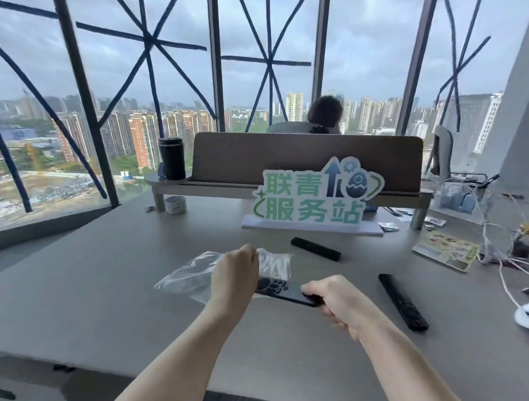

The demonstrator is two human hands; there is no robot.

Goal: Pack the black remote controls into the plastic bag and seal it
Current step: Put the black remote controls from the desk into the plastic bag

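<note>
Right hand (335, 300) holds remote (283, 291) crosswise, buttons toward bag (188, 278).

On the table (110, 280), a plastic bag (188, 278) lies left of centre. One remote control (286, 291) sits just right of it, a second (315, 249) farther back, a third (403, 302) right. A sign (314, 195) stands behind them.

A grey table (110, 295) carries a plastic bag (188, 278) near centre, two black remotes (315, 249) (403, 301) right, a sign (314, 198) and shelf riser (215, 188) far.
</note>
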